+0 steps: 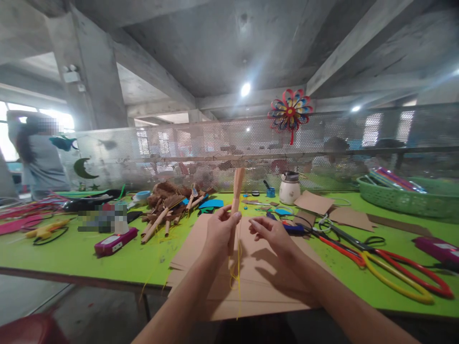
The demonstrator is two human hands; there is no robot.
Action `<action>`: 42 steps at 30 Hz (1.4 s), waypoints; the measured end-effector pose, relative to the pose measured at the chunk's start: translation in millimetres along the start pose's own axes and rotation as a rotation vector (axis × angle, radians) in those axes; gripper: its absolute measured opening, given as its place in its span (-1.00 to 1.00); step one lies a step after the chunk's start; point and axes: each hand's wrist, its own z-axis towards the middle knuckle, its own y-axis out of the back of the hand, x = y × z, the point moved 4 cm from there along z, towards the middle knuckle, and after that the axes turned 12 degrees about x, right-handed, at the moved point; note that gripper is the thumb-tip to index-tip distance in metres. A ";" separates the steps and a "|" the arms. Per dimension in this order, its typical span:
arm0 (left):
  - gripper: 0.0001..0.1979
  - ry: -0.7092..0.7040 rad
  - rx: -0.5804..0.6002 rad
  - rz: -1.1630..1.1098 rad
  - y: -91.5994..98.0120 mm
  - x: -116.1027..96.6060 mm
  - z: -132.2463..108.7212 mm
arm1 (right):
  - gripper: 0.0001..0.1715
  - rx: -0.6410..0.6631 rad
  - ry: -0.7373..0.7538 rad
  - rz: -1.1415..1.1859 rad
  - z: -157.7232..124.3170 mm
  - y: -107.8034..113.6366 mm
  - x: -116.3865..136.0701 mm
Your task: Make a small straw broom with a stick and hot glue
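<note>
In the middle of the head view, my left hand [221,230] is closed around a slim roll of brown paper [237,188]. The roll stands nearly upright, and its top end looks fringed. A yellow string [234,277] dangles in loops below it. Just to the right, apart from the roll, my right hand [270,232] has its thumb and fingertips drawn together in a pinch. Whatever lies between those fingertips is too small to make out. Beneath both hands lie stacked brown paper sheets [201,243] on the green table [150,267].
Left of the sheets are several paper rolls [158,224] in a brown heap and a purple box [115,242]. On the right lie large scissors [398,282] with red and yellow handles. Behind stand a white jar [289,188], a green basket [405,196] and a perforated screen [215,172].
</note>
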 end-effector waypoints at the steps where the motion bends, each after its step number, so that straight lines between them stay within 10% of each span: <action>1: -0.65 0.006 -0.001 -0.036 -2.2 -0.4 -0.5 | -0.53 0.020 -0.025 0.046 -0.8 -4.1 0.2; 10: -0.80 0.085 0.002 -0.300 -13.9 -21.2 -8.2 | -0.57 0.145 -0.106 0.324 -21.3 -59.4 0.8; 25: -0.93 0.159 0.057 -0.556 -8.2 -27.4 -29.5 | -0.58 -0.222 0.049 0.069 -44.5 -53.3 1.8; 42: -0.92 0.084 0.070 -0.528 -8.9 -25.2 -47.7 | -0.43 -0.091 0.091 -0.068 -76.8 -58.3 18.1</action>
